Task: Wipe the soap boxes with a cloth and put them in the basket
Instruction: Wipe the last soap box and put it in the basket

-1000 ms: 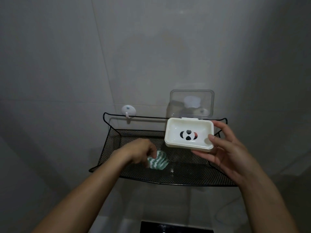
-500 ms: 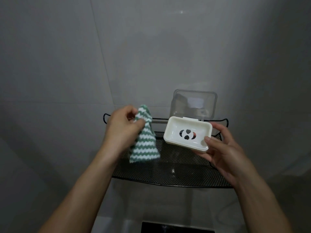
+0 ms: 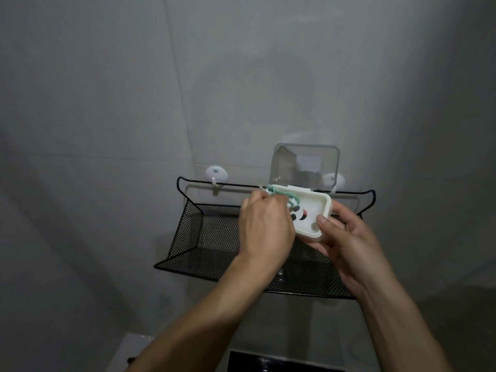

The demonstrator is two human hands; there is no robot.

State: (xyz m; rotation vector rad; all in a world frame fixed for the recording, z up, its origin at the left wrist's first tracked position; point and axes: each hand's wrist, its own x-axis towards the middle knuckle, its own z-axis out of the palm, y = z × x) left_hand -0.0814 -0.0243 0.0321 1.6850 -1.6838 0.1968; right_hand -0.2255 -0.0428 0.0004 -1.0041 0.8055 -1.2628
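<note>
At frame centre, my right hand (image 3: 346, 237) grips the light, rigid, slick-looking soap box (image 3: 312, 213) by its rim above the basket (image 3: 204, 237); my left hand (image 3: 265, 224) clutches the soft cloth (image 3: 362, 196) inside.

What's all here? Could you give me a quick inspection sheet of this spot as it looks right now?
Surface: black mesh basket hung on the tiled wall from two suction hooks; nothing seen lying in its visible part.
Job's things: white soap box, clear lid flipped up, held above the basket; green-and-white striped cloth pressed into the box's left end.
Clutter: nothing seen.
Hands: left hand grips the cloth; right hand holds the soap box from its right side and below.
Cables: nothing seen.
Surroundings: dim grey tiles; a dark object at the bottom edge, too cut off to name.
</note>
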